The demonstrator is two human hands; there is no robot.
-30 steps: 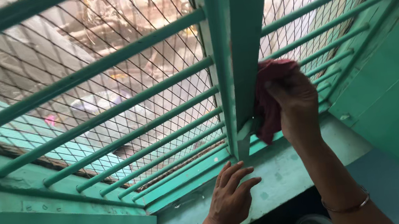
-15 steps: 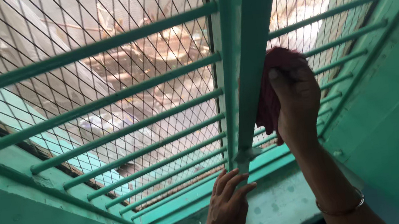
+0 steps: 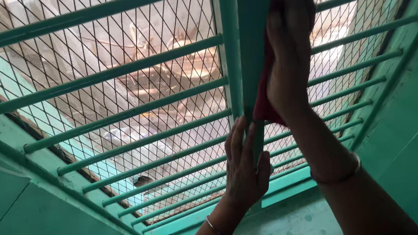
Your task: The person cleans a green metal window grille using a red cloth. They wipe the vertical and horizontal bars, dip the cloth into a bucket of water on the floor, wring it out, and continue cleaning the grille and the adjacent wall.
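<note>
Green barred window: right hand fingers clutch red cloth; left hand fingers spread wide.

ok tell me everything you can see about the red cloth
The red cloth looks like soft fabric, dark red to maroon, bunched and folded rather than spread flat. The right hand presses it against the right side of the green upright post of the window grille, high up near the top of the view. Most of it is hidden under the hand; a strip shows along the post and a crumpled end hangs below the palm. The left hand rests lower on the post, apart from it.
</note>
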